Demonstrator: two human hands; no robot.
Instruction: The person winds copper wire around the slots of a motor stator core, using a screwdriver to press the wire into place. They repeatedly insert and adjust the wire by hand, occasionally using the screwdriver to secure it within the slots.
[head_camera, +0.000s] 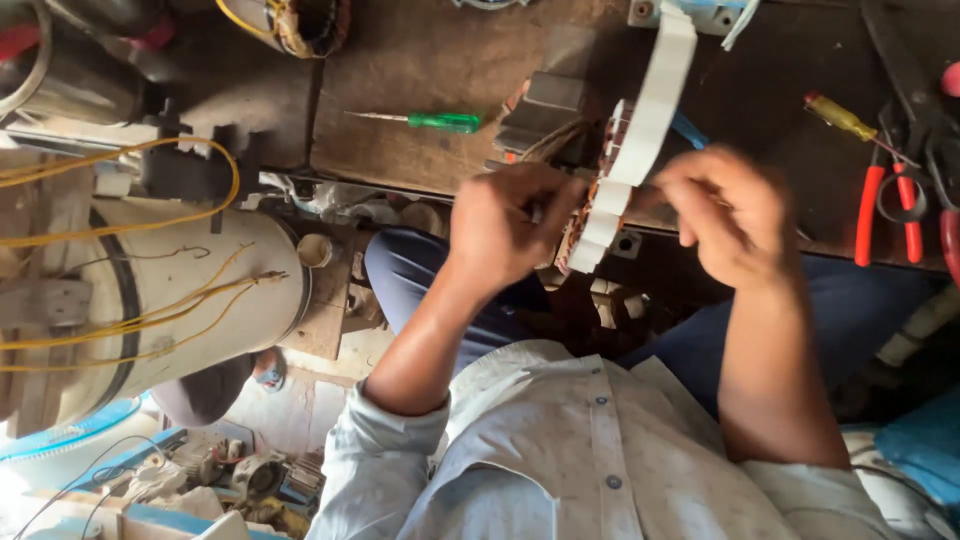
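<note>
From the head view we see the left hand (505, 225) and the right hand (730, 215) closed around a white curved stator piece (650, 120) with copper windings — it stands tilted at the near edge of the wooden desk (420, 70), above the lap. The left fingers (540, 205) curl and pinch at the windings; the right fingers (700, 200) are blurred, so we cannot tell their grip. On the desk lie a green-handled screwdriver (440, 122), well left of the hands, and red-handled pliers (885, 205) at the right — a white drum (200, 300) with yellow wires (150, 320) stands far left
</note>
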